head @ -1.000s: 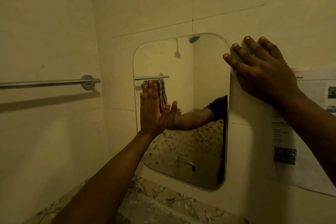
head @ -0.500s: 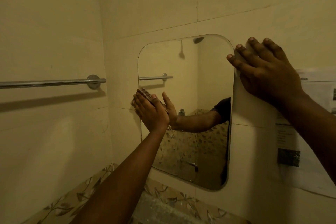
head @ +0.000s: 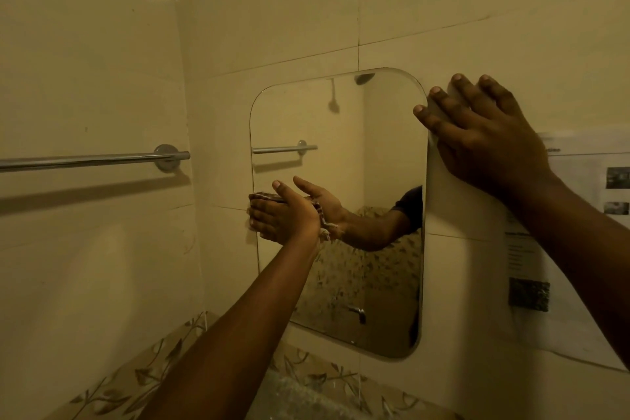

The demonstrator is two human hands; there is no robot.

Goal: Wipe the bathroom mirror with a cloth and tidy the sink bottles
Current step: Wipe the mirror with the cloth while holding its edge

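Note:
A rounded rectangular mirror point(head: 341, 133) hangs on the cream tiled wall. My left hand point(head: 283, 215) presses a striped cloth point(head: 324, 221) flat against the mirror's left edge at mid height, fingers straight and pointing left. Only strips of the cloth show, above the fingers and by the wrist. My right hand point(head: 484, 136) lies flat on the wall at the mirror's upper right corner, its fingertips over the mirror's edge. No bottles are in view.
A chrome towel rail point(head: 92, 158) runs along the left wall. A printed paper notice point(head: 579, 249) is stuck to the wall right of the mirror. A leaf-patterned tile border point(head: 163, 361) and a grey ledge point(head: 296, 399) lie below.
My left hand has slid the cloth down and left across the mirror to its left edge, turning from fingers-up to fingers-sideways. My right hand has stayed at the upper right corner.

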